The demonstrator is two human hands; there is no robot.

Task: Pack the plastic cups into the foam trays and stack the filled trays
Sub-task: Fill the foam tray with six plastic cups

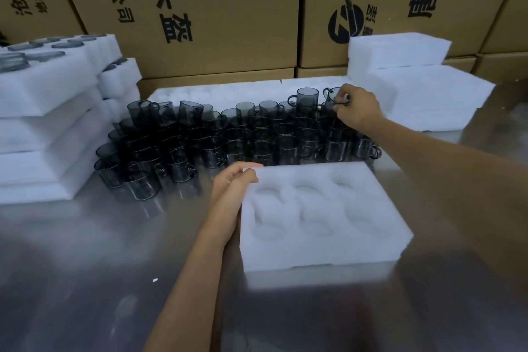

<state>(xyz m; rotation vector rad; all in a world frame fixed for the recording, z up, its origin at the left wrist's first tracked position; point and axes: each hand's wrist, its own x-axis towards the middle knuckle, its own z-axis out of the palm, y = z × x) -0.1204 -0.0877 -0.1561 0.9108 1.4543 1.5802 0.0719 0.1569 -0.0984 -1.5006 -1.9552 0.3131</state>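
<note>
A white foam tray [320, 248] with several empty round pockets lies on the steel table in front of me. My left hand [233, 184] grips its far left corner. Behind it stands a crowd of smoky grey plastic cups [217, 137] with handles, some stacked. My right hand [357, 108] reaches over the crowd's right end and pinches the handle of a grey cup [331, 96] at the back.
Filled foam trays [48, 111] are stacked at the left, cups showing in the top ones. Empty foam trays [423, 86] are piled at the back right. A long foam sheet [228, 93] lies behind the cups. Cardboard boxes [217, 8] wall the back.
</note>
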